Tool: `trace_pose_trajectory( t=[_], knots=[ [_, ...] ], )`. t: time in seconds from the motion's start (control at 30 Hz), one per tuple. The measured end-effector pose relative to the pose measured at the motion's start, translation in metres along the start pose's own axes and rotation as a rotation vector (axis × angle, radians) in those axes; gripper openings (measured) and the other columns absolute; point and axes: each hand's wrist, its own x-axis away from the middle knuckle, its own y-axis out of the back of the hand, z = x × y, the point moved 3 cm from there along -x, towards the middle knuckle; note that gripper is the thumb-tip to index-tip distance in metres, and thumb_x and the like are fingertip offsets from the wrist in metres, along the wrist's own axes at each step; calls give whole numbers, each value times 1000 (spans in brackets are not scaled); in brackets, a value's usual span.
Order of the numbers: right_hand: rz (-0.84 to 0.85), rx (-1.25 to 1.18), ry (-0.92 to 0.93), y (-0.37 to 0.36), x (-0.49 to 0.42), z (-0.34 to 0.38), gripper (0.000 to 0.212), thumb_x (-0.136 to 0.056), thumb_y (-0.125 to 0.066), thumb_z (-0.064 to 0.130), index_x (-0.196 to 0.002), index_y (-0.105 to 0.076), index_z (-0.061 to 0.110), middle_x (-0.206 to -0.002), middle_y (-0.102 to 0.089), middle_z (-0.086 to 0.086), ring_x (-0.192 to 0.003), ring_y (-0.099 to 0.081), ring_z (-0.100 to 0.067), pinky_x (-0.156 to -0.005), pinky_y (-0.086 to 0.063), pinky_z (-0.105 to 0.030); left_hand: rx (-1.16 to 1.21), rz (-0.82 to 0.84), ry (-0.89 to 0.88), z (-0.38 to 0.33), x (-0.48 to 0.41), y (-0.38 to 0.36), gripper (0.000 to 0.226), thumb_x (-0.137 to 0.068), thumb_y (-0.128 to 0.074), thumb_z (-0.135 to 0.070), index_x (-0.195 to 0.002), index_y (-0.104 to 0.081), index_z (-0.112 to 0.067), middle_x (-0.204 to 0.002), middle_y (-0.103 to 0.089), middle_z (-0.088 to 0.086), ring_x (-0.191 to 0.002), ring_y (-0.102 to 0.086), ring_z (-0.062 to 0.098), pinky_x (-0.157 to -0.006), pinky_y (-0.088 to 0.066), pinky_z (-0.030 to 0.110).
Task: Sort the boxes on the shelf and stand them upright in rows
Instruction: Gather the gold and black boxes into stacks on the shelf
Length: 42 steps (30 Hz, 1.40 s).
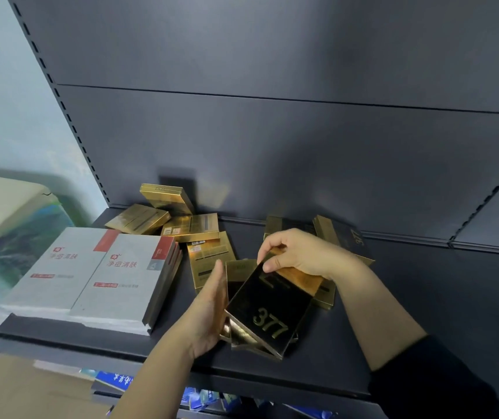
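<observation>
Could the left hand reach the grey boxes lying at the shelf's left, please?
Probably yes: the grey boxes lie close beside the left hand with bare shelf between, though it must first leave the black 377 box.

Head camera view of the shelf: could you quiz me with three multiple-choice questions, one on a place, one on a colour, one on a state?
1. Where on the shelf do the grey boxes lie?
A) right end
B) left end
C) middle

2. What colour is the "377" on the black box?
A) gold
B) red
C) blue

3. How are the gold boxes at the back left?
A) upright in rows
B) wrapped in a bundle
C) lying jumbled

Answers:
1 B, they lie flat by the shelf's left edge.
2 A, the digits are gold on black.
3 C, they overlap at odd angles, none in a row.
</observation>
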Motion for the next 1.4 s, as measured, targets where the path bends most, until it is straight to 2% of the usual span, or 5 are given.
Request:
trace_pose_trajectory(
  t=[0.17,0.37,0.7,0.83,1.4],
  knots=[
    [-209,17,-28,-19,-10,-11,43,-79,-77,35,-118,-60,32,-116,-46,11,-105,-50,-10,-78,-45,-21,-296,-14,-33,5,-3,5,70,-69,-71,-46,-132,-45,-30,-125,-63,4,-113,-60,22,-92,-50,41],
    [-582,-237,-142,-4,0,-55,19,-91,-64,27,-109,-62,24,-103,-61,8,-99,-61,-10,-74,-47,-18,-457,-212,-212,16,-2,-3,100,-90,-65,-34,-152,13,-37,-128,-39,-23,-124,-41,6,-106,-32,27],
    [-615,-249,-181,-5,9,-73,12,-94,-58,18,-104,-64,21,-98,-62,9,-91,-57,-2,-69,-41,-15,-877,-393,-306,8,-31,-25,81,-92,-59,-43,-155,-15,-17,-157,-14,3,-145,-11,22,-118,-21,38],
    [-609,-260,-199,-4,14,-76,9,-94,-60,19,-101,-65,22,-97,-62,10,-92,-58,-5,-68,-41,-16,-779,-716,-468,-12,-27,-1,58,-92,-61,-32,-144,-39,-18,-155,-20,8,-143,-18,26,-114,-23,37],
    [-583,-301,-231,-14,22,-67,13,-95,-57,17,-103,-65,22,-100,-62,8,-96,-58,-7,-74,-44,-19,-1340,-783,79,-49,-84,23,98,-71,-73,-62,-145,-25,-19,-155,-27,20,-142,-30,40,-110,-34,52]
  ],
)
